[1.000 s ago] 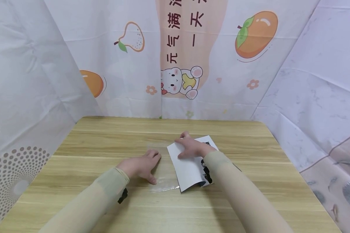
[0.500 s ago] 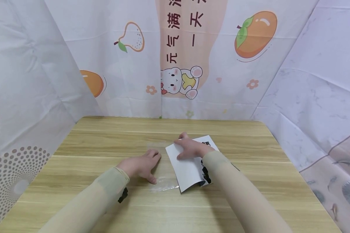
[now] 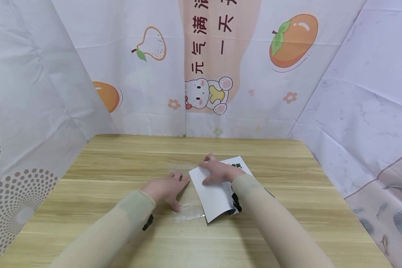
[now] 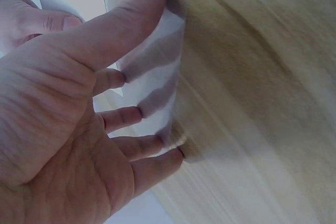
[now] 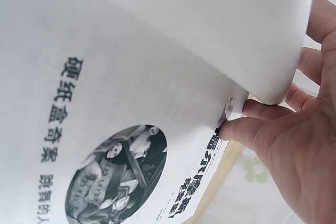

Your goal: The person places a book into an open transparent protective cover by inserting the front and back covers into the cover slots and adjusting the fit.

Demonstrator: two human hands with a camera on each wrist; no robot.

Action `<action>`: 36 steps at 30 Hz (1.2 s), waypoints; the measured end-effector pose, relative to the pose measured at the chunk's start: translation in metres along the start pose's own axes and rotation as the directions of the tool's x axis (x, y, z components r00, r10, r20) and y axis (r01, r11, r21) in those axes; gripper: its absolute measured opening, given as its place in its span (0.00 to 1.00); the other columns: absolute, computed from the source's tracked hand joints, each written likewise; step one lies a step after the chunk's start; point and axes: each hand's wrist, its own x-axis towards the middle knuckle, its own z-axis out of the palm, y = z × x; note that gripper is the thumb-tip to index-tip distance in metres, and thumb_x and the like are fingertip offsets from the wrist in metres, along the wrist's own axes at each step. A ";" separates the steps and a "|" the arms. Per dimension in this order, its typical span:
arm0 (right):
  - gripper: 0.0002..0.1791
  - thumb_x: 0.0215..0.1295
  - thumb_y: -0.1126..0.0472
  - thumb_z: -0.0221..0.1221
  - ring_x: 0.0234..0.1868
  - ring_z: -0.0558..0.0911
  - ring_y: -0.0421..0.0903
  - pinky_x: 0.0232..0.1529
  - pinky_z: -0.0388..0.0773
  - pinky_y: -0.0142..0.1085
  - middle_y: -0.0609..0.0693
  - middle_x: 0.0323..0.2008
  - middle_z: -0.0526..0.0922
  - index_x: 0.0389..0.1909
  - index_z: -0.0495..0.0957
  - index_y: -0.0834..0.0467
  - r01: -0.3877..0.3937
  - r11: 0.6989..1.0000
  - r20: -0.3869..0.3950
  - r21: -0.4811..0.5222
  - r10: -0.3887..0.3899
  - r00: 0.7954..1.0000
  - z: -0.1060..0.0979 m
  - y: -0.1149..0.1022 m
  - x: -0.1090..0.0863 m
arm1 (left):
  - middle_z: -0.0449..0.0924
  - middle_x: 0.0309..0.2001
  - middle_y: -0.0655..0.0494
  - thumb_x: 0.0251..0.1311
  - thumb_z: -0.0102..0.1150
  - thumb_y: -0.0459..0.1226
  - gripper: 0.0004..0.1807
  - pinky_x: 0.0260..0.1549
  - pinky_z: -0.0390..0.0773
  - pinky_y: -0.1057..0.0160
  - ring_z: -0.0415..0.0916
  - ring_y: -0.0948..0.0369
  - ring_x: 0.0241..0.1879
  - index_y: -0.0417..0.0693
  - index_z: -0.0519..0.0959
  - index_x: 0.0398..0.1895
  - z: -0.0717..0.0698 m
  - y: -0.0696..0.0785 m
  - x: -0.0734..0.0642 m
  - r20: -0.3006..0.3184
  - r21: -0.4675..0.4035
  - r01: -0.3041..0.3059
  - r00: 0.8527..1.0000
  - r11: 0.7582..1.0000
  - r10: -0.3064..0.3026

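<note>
A: Booklet (image 3: 214,199) first. Where?

B: On the worktop (image 3: 97,175), right of middle, set in from the far edge. Near edge out of view. White leaf (image 5: 220,30) bowed up off the printed page (image 5: 126,114).

A: Right hand (image 3: 217,172)?

B: Far end of the booklet. Thumb over the white leaf, fingers (image 5: 244,132) curled at the far edge, one tip at the printed page. Holding the booklet, I'd log; the leaf hides part of the grip.

A: Left hand (image 3: 165,190)?

B: Fingers (image 4: 123,118) spread wide, tips on the clear film (image 3: 191,212) beside the booklet's left edge. Gripping nothing. Can't tell if the film runs underneath.

A: Doing it well?

B: My read: left pins film, right manages leaf. Press with spread tips so the film can't slide. Light grip on the right, or the leaf may crease. Ease the bow out gradually, far end first, edges square.
</note>
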 end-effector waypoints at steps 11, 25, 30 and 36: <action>0.43 0.61 0.59 0.69 0.62 0.73 0.54 0.64 0.72 0.46 0.61 0.72 0.55 0.77 0.64 0.58 -0.003 1.000 0.000 0.016 0.003 1.000 0.000 0.003 0.000 | 0.60 0.71 0.42 0.42 0.84 0.50 0.62 0.59 0.76 0.43 0.62 0.45 0.71 0.53 0.57 0.81 -0.004 0.007 0.003 0.016 0.023 0.040 0.999 0.999 -0.040; 0.43 0.60 0.59 0.69 0.62 0.73 0.53 0.63 0.72 0.46 0.59 0.73 0.55 0.77 0.64 0.58 -0.004 0.999 0.007 0.032 0.004 1.000 0.000 0.003 -0.001 | 0.54 0.77 0.43 0.38 0.85 0.52 0.65 0.59 0.76 0.41 0.56 0.41 0.75 0.56 0.57 0.81 -0.006 0.008 0.008 0.048 0.013 0.087 0.995 0.996 -0.088; 0.43 0.62 0.58 0.69 0.65 0.72 0.54 0.66 0.70 0.48 0.59 0.74 0.55 0.77 0.63 0.58 0.000 0.999 0.021 0.033 -0.001 1.000 0.002 0.002 0.000 | 0.57 0.74 0.44 0.38 0.85 0.53 0.65 0.55 0.78 0.42 0.59 0.43 0.72 0.56 0.57 0.81 -0.006 0.007 0.007 0.039 0.021 0.076 0.996 0.997 -0.076; 0.41 0.65 0.54 0.67 0.67 0.71 0.55 0.68 0.68 0.48 0.60 0.74 0.56 0.76 0.64 0.59 0.036 0.999 0.032 -0.017 -0.035 0.999 0.006 0.000 0.000 | 0.59 0.71 0.45 0.38 0.85 0.53 0.66 0.53 0.80 0.43 0.61 0.45 0.70 0.55 0.56 0.82 -0.007 0.007 0.004 0.039 0.025 0.066 0.997 0.998 -0.066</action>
